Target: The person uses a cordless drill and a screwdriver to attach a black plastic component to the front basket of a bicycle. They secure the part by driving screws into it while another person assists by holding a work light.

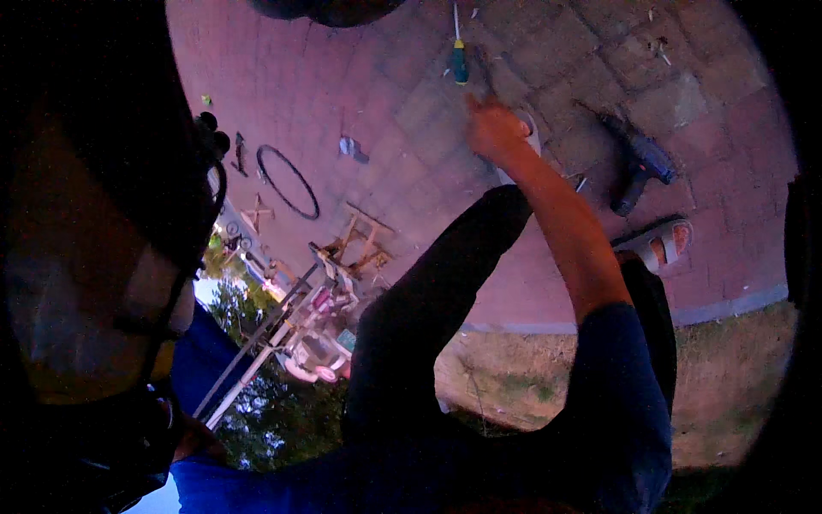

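My right hand reaches down over the paving from a dark blue sleeve. One finger is stretched out toward a screwdriver and the others look bent; I see nothing held in it. The screwdriver has a green and yellow handle and lies just beyond the fingertip, apart from it. To the right of my forearm a dark cordless drill lies on its side. Part of a light sandal shows behind my right hand. My left hand does not show.
My other sandalled foot rests near the drill. At left lie a black hoop and a small packet. A wooden stand and long bars are beyond my knee. A large dark shape fills the left side.
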{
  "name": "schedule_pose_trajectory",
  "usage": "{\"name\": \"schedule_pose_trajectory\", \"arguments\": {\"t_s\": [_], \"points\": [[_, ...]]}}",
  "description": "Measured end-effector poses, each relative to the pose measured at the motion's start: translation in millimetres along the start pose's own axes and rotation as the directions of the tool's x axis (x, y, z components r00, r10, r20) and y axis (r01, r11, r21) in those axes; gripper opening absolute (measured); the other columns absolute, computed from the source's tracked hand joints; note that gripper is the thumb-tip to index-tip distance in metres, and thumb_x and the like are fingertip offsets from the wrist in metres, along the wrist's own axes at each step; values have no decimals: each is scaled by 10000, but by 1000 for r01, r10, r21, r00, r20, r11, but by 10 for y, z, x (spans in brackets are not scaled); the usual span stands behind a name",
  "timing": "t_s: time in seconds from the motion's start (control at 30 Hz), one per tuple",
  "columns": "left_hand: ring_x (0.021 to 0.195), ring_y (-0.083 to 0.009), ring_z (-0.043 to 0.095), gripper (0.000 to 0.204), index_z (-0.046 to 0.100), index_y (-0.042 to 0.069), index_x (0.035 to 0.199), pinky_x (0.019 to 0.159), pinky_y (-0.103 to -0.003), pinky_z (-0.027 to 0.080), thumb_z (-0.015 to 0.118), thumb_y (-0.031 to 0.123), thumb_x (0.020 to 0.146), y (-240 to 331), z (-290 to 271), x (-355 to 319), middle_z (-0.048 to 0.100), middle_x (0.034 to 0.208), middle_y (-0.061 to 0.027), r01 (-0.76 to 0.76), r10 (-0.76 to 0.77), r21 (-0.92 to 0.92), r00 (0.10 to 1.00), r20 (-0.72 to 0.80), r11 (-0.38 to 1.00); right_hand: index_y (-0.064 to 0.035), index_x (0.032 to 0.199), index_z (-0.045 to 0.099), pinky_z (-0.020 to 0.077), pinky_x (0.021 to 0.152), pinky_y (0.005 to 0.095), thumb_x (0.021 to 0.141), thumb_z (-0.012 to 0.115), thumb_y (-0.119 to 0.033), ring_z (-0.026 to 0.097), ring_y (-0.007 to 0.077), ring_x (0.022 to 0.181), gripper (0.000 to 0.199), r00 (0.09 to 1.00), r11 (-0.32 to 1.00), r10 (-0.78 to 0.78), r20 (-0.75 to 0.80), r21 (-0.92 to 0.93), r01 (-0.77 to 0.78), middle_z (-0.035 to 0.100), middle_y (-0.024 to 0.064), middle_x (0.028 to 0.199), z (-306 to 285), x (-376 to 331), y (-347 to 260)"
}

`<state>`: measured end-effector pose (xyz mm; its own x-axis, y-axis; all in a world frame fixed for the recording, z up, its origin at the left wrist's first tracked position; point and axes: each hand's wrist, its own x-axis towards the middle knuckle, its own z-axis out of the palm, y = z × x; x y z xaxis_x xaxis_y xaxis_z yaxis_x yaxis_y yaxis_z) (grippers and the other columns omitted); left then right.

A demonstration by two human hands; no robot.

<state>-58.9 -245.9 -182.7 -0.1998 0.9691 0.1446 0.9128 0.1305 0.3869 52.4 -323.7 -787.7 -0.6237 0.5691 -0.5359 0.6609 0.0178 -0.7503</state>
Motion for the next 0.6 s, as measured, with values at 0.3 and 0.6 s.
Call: {"name": "schedule_pose_trajectory", "arguments": {"t_s": [0.3,0.6], "points": [[1286,-321,590,352,608,-49,1340,1127,-450,439,532,89,1025,-25,42,159,617,1397,-220,-11,10,20,999,47,1000,-54,1292,613,574,881,539,867,711,-337,647,430,1095,520,999,1000,-9,-30,-12,9,617,269,1161,380,795,-6],[1303,-325,580,343,616,-57,1323,1139,-447,427,532,93,1027,-191,-72,455,609,1409,-225,-68,72,-70,996,52,995,-39,1211,601,564,805,534,869,742,-295,678,445,985,450,955,937,258,-148,281,-209,687,267,1004,-569,-1472,-201]]}}
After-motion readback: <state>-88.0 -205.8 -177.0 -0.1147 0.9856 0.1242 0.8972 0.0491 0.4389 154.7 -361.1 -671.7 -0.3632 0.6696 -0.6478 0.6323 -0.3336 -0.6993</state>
